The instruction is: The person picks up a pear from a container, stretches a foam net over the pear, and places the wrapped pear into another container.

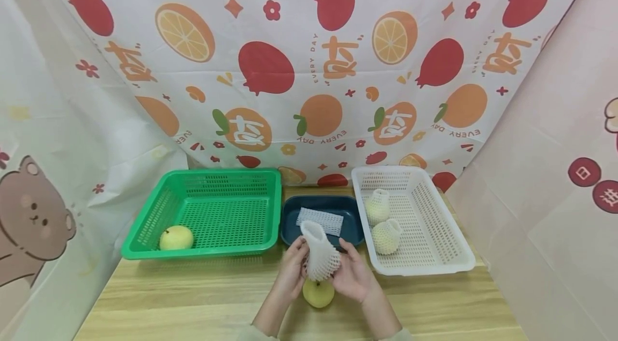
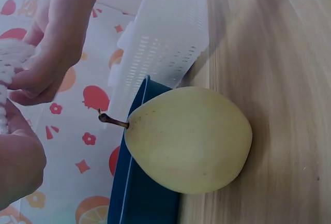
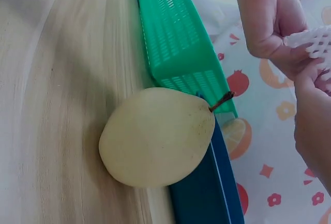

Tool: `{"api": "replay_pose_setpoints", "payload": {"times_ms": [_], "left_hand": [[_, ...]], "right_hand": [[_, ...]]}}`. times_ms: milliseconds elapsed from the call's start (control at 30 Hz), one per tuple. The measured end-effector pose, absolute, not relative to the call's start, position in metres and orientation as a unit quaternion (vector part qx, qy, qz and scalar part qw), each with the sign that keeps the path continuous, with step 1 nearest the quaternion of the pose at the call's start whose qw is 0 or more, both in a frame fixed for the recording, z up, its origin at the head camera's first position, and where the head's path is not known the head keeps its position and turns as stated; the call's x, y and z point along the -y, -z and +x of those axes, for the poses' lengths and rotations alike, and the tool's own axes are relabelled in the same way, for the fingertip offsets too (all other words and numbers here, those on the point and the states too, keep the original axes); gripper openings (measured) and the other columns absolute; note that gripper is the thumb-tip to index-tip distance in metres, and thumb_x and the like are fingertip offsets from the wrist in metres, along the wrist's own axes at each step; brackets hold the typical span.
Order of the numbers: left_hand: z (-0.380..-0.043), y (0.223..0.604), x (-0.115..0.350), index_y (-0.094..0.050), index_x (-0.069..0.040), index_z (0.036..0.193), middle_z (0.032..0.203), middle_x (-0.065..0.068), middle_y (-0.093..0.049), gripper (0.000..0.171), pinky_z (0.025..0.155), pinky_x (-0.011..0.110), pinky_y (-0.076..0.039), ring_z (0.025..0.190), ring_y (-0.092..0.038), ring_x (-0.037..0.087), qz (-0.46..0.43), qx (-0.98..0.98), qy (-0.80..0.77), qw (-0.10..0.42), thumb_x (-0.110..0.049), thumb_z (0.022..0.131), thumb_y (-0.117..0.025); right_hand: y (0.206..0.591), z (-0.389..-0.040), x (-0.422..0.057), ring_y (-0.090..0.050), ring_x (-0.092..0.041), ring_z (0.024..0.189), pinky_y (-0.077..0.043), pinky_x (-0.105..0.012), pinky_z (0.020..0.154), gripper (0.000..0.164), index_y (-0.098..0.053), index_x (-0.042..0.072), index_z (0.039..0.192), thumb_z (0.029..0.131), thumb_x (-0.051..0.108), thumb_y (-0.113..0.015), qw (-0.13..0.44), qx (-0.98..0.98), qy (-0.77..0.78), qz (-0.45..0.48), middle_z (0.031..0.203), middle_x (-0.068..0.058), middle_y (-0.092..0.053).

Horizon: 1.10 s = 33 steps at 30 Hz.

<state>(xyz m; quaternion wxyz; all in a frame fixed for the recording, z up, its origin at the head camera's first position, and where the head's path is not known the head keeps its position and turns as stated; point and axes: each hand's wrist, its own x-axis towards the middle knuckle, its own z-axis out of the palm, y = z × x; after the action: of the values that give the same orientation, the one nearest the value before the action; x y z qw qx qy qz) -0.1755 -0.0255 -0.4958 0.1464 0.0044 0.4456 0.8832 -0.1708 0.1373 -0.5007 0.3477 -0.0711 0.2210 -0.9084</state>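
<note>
Both hands hold a white foam net sleeve (image 1: 321, 255) between them, above a yellow pear (image 1: 318, 294) that stands on the table with its stem up. My left hand (image 1: 292, 267) grips the sleeve's left side, and my right hand (image 1: 354, 275) pinches its lower right edge. In the left wrist view the pear (image 2: 191, 140) is bare, and the sleeve (image 2: 10, 61) shows at the left border between the fingers. From the right wrist the pear (image 3: 158, 137) appears below the hands, apart from the net.
A green basket (image 1: 232, 252) at left contains one pear (image 1: 176, 237). The dark blue tray (image 1: 354, 217) behind the hands holds flat foam nets (image 1: 333, 223). In the white basket (image 1: 434, 268) at right sit two net-wrapped pears (image 1: 386, 236). A printed cloth (image 1: 309, 24) hangs behind.
</note>
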Motion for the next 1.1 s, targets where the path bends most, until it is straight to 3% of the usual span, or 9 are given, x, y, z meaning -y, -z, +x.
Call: {"api": "replay_pose_setpoints", "payload": {"times_ms": [100,167,267,433,633,967,1100], "left_hand": [[-0.175,0.497,0.024,-0.051,-0.007,0.104,0.094,0.001,-0.052,0.014,0.068,0.018,-0.045,0.081,-0.051,0.007,0.0,-0.442,-0.885,0.143,-0.017,0.098,-0.044],[-0.175,0.5,0.023,-0.054,-0.004,0.107,0.102,0.002,-0.053,0.019,0.082,0.023,-0.044,0.095,-0.051,0.009,-0.004,-0.438,-0.888,0.139,-0.018,0.098,-0.044],[-0.174,0.509,0.022,-0.054,0.003,0.114,0.104,0.004,-0.054,0.032,0.087,0.025,-0.042,0.099,-0.051,0.011,-0.028,-0.467,-0.875,0.126,-0.023,0.098,-0.045],[-0.168,0.529,0.023,-0.048,0.012,0.121,0.109,0.007,-0.057,0.046,0.09,0.03,-0.041,0.101,-0.052,0.014,-0.087,-0.553,-0.822,0.105,-0.028,0.098,-0.043],[-0.163,0.55,0.021,-0.053,0.016,0.112,0.101,0.012,-0.062,0.039,0.082,0.032,-0.045,0.092,-0.056,0.017,-0.134,-0.612,-0.777,0.059,-0.019,0.097,-0.046],[-0.16,0.574,0.018,-0.062,0.003,0.097,0.072,0.005,-0.059,0.02,0.054,0.027,-0.042,0.064,-0.051,0.014,-0.16,-0.718,-0.677,0.0,-0.014,0.093,-0.051],[-0.159,0.582,0.016,-0.064,0.0,0.094,0.068,0.003,-0.055,0.015,0.051,0.027,-0.04,0.06,-0.049,0.014,-0.16,-0.747,-0.644,-0.026,-0.011,0.092,-0.053]], "right_hand": [[0.5,-0.171,-0.136,-0.052,-0.006,0.099,-0.04,-0.017,0.086,0.047,-0.06,0.009,0.111,0.1,0.038,-0.024,0.351,-0.218,0.909,-0.052,0.107,0.002,-0.06],[0.5,-0.17,-0.135,-0.056,-0.005,0.095,-0.043,-0.016,0.081,0.041,-0.062,0.012,0.107,0.1,0.035,-0.028,0.328,-0.24,0.913,-0.023,0.102,0.002,-0.062],[0.504,-0.169,-0.131,-0.058,-0.007,0.09,-0.046,-0.018,0.077,0.031,-0.062,0.012,0.104,0.099,0.031,-0.038,0.252,-0.334,0.908,0.032,0.098,0.001,-0.063],[0.522,-0.166,-0.125,-0.055,-0.011,0.078,-0.047,-0.025,0.068,0.028,-0.059,0.0,0.101,0.096,0.026,-0.048,0.122,-0.578,0.803,0.082,0.086,-0.002,-0.059],[0.543,-0.166,-0.124,-0.052,-0.012,0.07,-0.045,-0.028,0.062,0.032,-0.061,-0.005,0.09,0.093,0.026,-0.053,0.069,-0.724,0.679,0.102,0.076,-0.002,-0.057],[0.575,-0.169,-0.119,-0.047,-0.013,0.063,-0.042,-0.029,0.058,0.023,-0.06,-0.003,0.084,0.094,0.015,-0.051,0.006,-0.797,0.601,0.061,0.069,-0.001,-0.051],[0.585,-0.17,-0.118,-0.043,-0.012,0.059,-0.04,-0.028,0.054,0.022,-0.06,0.0,0.083,0.095,0.016,-0.05,-0.032,-0.842,0.536,0.055,0.065,0.0,-0.046]]}}
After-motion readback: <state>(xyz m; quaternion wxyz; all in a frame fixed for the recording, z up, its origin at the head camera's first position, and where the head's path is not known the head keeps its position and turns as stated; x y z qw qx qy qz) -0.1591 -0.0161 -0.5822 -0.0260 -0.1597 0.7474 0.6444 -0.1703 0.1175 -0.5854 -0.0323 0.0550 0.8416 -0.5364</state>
